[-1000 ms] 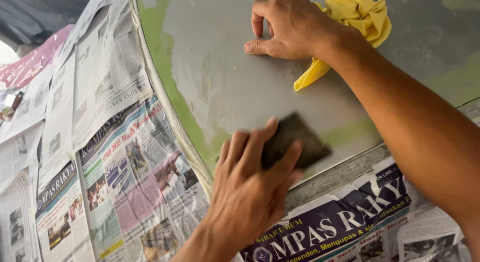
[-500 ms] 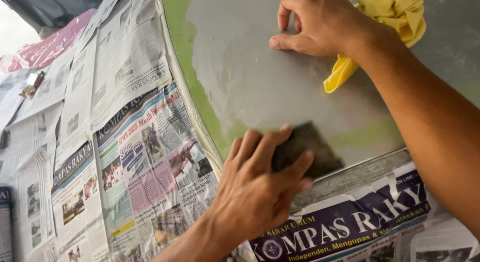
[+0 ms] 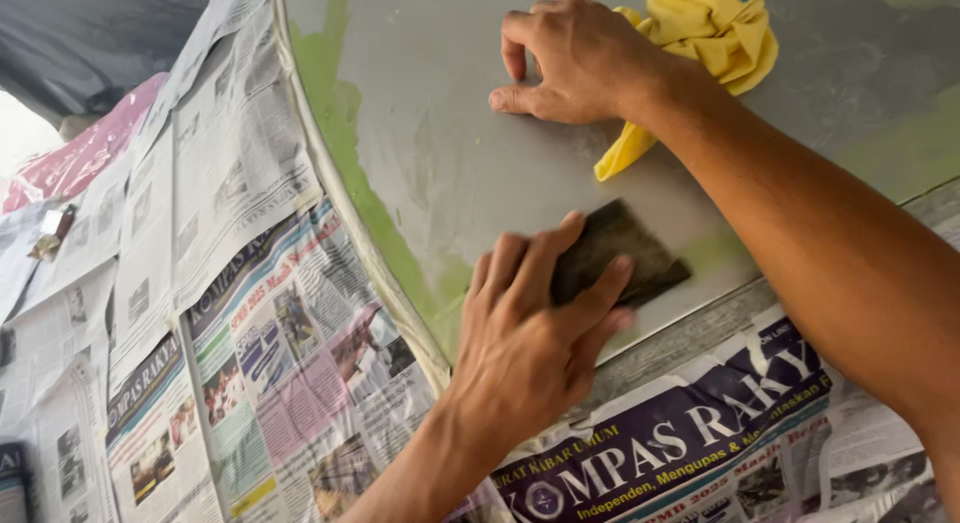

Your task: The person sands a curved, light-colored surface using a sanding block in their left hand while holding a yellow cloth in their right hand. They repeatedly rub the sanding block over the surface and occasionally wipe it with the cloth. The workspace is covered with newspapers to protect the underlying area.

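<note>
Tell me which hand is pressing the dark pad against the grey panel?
The left hand, nearer the newspaper edge, presses the dark pad; the right hand rests higher, beside a yellow cloth.

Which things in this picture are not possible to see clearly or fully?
All in the head view:
- Dark sanding pad: its near part is hidden under the left hand.
- Yellow cloth: partly under the right hand, top cut by the frame edge.
- Grey panel: cut off at top and right.
- Small object on the newspaper: too small to identify.
</note>
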